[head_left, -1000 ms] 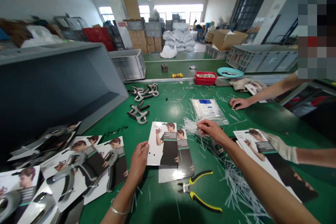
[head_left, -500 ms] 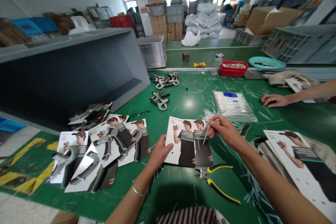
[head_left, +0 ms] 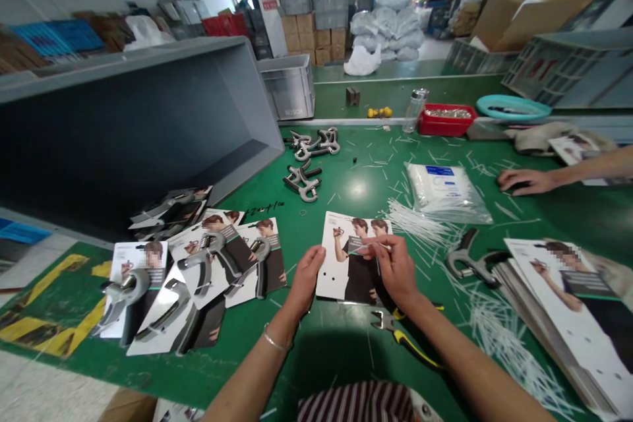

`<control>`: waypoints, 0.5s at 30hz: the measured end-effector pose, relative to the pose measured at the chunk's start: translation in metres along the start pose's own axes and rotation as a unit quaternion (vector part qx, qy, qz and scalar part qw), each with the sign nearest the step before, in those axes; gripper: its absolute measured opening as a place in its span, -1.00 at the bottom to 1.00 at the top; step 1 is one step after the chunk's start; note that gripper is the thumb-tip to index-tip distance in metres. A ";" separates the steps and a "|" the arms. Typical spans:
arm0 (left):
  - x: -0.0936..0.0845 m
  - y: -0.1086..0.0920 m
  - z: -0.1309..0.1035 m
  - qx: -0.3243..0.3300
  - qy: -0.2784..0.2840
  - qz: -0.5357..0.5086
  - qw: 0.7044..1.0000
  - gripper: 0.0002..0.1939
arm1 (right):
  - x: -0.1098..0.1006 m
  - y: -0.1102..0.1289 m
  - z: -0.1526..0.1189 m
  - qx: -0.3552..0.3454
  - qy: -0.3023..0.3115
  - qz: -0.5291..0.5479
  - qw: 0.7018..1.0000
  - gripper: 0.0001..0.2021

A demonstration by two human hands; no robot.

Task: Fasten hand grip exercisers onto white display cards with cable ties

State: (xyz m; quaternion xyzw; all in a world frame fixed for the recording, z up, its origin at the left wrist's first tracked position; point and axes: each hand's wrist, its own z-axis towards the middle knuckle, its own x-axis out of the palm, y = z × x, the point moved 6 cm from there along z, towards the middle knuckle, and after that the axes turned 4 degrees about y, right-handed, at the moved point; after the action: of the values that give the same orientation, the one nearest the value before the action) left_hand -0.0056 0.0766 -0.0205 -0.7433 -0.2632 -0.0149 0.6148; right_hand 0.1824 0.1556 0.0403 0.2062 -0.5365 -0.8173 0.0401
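Two overlapping printed cards (head_left: 341, 264) lie in front of me on the green table. My left hand (head_left: 307, 271) is at their left edge, thumb and fingers pressed together at the border. Over the cards' right side, my right hand (head_left: 395, 267) pinches a thin white strip, probably a cable tie. Yellow-and-black pliers (head_left: 413, 346) lie just below, partly under my right wrist. Loose white cable ties (head_left: 420, 223) are spread to the right, beside a plastic bag of ties (head_left: 442, 190). A grey and black hand grip (head_left: 467, 257) rests near a stack of cards (head_left: 558, 316).
Cards with hand grips (head_left: 208, 267) are piled at the left, by a large grey bin (head_left: 247, 92). More hand grips (head_left: 302, 181) lie further back. A red tray (head_left: 448, 120) and glass jar (head_left: 415, 111) stand behind. Another person's hand (head_left: 527, 181) is at the right.
My right hand has moved left and down over the cards with the strip. My left hand has shifted slightly right and up. A hand grip beside the right stack now shows more fully.
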 end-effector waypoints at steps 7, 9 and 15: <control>-0.005 0.006 0.007 -0.013 0.008 0.021 1.000 -0.47 | 0.000 -0.005 0.001 -0.017 -0.005 -0.022 1.000 -0.92; -0.006 0.001 0.007 -0.020 0.009 0.030 0.999 -0.47 | 0.003 -0.008 0.001 -0.009 0.007 -0.017 1.000 -0.90; -0.004 -0.024 0.009 0.005 0.002 0.065 0.998 -0.51 | 0.024 -0.016 -0.003 0.082 0.073 0.125 0.986 -0.86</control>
State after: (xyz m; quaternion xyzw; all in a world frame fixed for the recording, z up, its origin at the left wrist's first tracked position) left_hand -0.0215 0.0864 -0.0023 -0.7559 -0.2136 0.0247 0.6184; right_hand 0.1639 0.1523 0.0177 0.1988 -0.6191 -0.7418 0.1640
